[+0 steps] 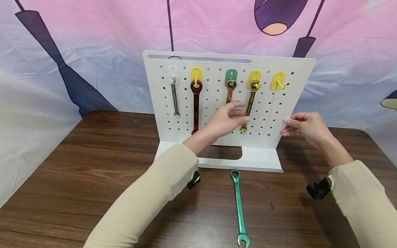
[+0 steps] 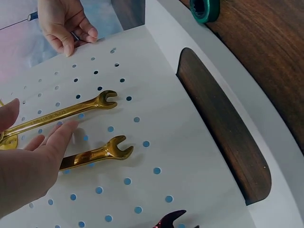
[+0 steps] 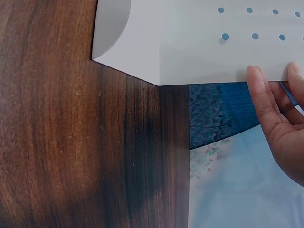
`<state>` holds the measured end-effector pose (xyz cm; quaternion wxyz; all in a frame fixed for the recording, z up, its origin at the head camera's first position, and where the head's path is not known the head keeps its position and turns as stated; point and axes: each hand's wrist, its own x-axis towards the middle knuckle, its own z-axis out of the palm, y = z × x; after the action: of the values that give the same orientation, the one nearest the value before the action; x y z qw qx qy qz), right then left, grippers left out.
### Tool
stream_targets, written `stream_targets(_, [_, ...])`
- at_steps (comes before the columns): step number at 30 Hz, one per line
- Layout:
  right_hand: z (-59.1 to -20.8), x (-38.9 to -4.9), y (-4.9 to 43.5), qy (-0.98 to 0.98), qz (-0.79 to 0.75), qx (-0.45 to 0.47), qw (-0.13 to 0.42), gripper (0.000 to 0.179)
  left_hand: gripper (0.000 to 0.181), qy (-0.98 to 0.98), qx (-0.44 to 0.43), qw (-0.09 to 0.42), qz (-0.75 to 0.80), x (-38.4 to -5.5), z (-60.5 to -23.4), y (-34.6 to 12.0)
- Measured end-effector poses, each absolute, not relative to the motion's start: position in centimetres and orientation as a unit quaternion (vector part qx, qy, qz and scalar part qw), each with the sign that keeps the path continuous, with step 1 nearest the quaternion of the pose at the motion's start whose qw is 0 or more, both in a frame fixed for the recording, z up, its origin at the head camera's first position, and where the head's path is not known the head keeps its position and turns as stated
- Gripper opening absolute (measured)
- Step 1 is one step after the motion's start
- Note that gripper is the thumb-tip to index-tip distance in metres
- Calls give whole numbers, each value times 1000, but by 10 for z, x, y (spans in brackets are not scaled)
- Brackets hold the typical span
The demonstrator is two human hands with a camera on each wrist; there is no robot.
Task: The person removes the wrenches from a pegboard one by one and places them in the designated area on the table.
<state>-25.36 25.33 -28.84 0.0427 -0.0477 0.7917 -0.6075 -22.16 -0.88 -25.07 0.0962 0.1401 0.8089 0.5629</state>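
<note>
Dark brown wood-grain table (image 1: 77, 177), wrinkled pink-and-blue backdrop cloth (image 1: 98, 28) with purple printed shapes (image 1: 279, 6)

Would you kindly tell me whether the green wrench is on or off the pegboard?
Off: the green wrench lies on the table in front of the pegboard, whose rightmost yellow hook holds nothing.

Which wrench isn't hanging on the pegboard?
The green wrench: it lies on the wooden table in front of the pegboard, while the other four wrenches hang from its hooks.
</note>
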Motion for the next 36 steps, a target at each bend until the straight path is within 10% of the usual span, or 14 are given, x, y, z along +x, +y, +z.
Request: stream_targets(36, [-288, -254, 253, 781, -621, -45, 53, 17, 18, 789, 152, 67, 592, -220, -245, 7])
